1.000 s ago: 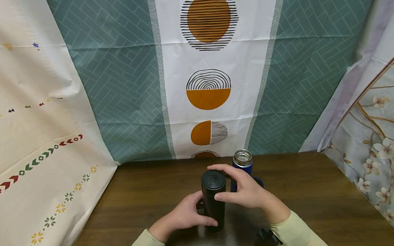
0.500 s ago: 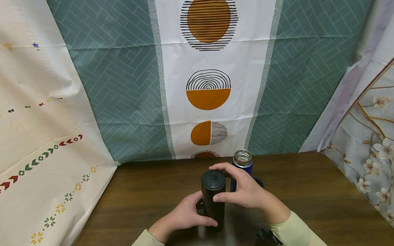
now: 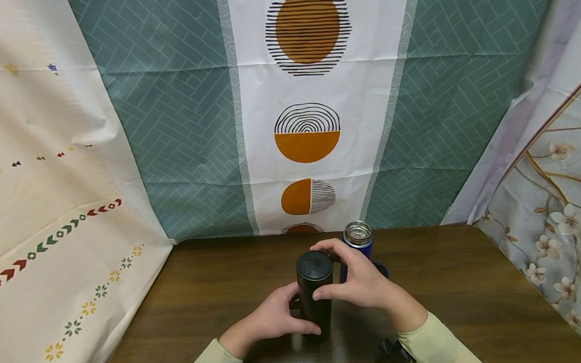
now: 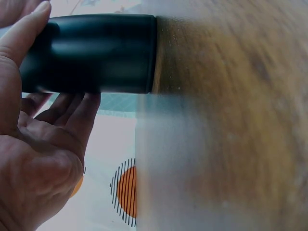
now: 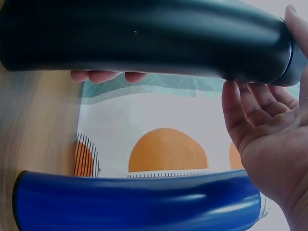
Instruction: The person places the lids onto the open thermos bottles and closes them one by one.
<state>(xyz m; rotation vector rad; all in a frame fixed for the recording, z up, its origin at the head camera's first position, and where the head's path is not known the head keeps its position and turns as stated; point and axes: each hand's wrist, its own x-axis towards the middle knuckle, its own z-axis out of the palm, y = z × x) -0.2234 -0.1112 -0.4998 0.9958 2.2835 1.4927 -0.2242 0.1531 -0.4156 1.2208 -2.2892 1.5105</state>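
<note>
A black thermos bottle [image 3: 316, 312] stands upright on the table, its black lid [image 3: 314, 265] in place. My left hand [image 3: 273, 317] grips the lower body, thumb across the near side; in the left wrist view its fingers [image 4: 89, 108] reach round the far side. My right hand [image 3: 362, 279] holds the lid from the right, thumb at the front and fingertips behind it. In the right wrist view the right fingers [image 5: 233, 103] press close to the seam under the lid. Behind the right hand stands a blue thermos bottle [image 3: 365, 249] with an open steel mouth.
A blue lid [image 3: 381, 268] lies just right of the blue bottle, partly hidden by the right hand. The brown wooden table [image 3: 216, 273] ends at a patterned cloth [image 3: 309, 169] behind the bottles. More cloth hangs along both sides.
The right thumb has shifted slightly left across the lid's front, while the fingertips behind have shifted slightly right. The left hand and both bottles look unchanged.
</note>
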